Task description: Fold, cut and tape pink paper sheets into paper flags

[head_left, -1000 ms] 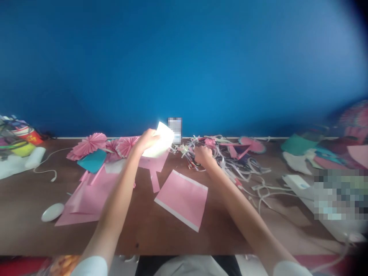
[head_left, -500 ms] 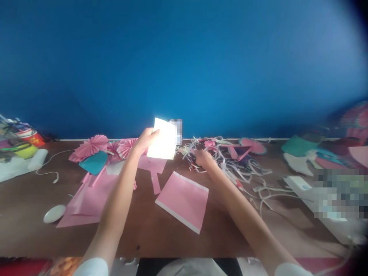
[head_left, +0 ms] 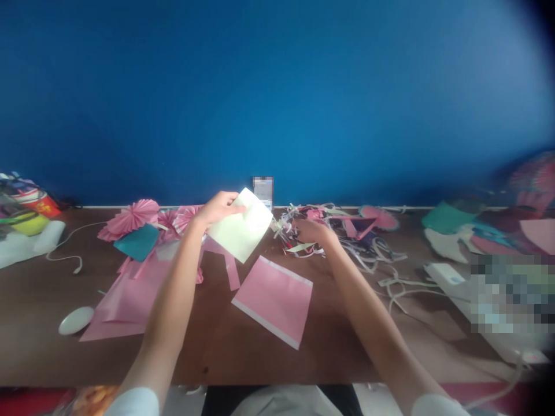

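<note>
My left hand (head_left: 223, 209) grips a square sheet of pale green paper (head_left: 238, 234) by its upper left part, thumb on the near face. The sheet is held tilted above the table. My right hand (head_left: 311, 232) is at the left part of a heap of paper strips (head_left: 342, 231); its fingers are blurred and partly hidden among them. Just below this hand lies a pale green strip (head_left: 300, 247); whether the fingers touch it is unclear. A pink sheet (head_left: 277, 300) with white bands along two edges lies on the table between my forearms.
Left of my left arm are pink paper fans (head_left: 136, 218), a teal paper piece (head_left: 136, 241), pink sheets (head_left: 130, 294) and a white oval object (head_left: 76, 320). A phone (head_left: 263, 190) stands by the wall. At right lie cables (head_left: 401, 294) and a white box (head_left: 446, 274).
The pale green sheet has turned and come lower in my left hand. My right hand has shifted slightly, and a pale green strip now shows beneath it.
</note>
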`<state>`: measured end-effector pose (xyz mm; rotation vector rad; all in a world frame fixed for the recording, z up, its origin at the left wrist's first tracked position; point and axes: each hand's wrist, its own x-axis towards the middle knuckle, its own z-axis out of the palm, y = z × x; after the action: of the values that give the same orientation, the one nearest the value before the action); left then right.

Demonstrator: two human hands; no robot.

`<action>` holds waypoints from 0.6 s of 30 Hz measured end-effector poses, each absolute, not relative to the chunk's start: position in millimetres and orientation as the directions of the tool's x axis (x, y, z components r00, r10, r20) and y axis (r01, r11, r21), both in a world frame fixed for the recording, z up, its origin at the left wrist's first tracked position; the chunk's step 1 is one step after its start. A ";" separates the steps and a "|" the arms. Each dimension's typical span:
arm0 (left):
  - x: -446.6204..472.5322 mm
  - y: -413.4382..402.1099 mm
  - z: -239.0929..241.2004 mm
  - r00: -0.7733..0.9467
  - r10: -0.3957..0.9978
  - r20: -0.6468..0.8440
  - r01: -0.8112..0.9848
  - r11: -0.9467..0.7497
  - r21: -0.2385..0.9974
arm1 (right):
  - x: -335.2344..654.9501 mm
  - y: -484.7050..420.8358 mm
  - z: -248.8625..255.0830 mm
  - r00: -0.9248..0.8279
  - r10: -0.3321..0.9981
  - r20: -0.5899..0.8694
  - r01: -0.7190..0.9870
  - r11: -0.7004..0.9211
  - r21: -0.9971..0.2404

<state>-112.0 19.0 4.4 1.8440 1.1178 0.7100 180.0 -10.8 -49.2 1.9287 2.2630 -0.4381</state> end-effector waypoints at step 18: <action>-107.9 20.5 -3.4 0.490 0.803 -0.340 0.750 -0.189 0.634 | 184.8 -28.3 -11.4 -0.255 0.960 -0.111 0.574 0.058 -0.817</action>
<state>-107.9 20.5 -3.4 1.9582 1.2813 0.0872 184.8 -28.3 -11.4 2.0961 2.5680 -1.4883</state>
